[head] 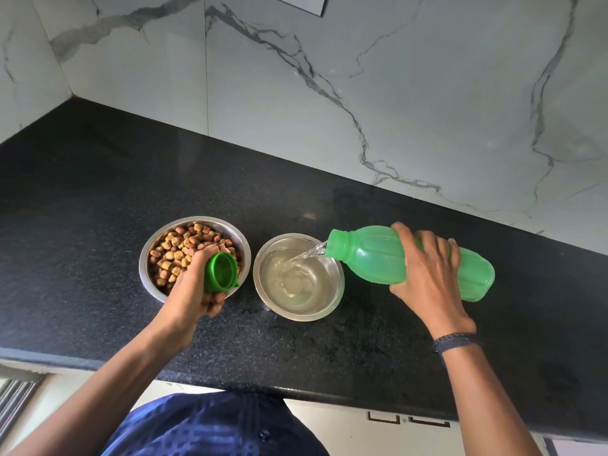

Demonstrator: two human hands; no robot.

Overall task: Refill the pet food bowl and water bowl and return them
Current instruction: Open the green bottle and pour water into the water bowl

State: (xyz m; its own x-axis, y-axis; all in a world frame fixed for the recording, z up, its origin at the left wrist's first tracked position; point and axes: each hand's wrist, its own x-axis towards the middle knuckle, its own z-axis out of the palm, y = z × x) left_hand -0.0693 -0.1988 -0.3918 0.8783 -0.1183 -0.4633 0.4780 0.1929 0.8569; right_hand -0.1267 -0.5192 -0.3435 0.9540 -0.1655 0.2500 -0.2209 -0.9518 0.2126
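Note:
Two steel bowls stand side by side on the black counter. The food bowl [158, 236] on the left is full of brown kibble. The water bowl [332, 301] on the right is partly filled with water. My right hand [427, 274] grips a green plastic bottle [371, 255] tipped on its side, and a stream of water runs from its mouth into the water bowl. My left hand [194, 284] hovers over the front of the food bowl and holds the bottle's green cap [222, 271].
The black granite counter [98, 179] runs to a marble-patterned wall [394, 93] behind, with a corner at the far left. The counter's front edge is close to my body. White cabinet fronts [408, 422] show below.

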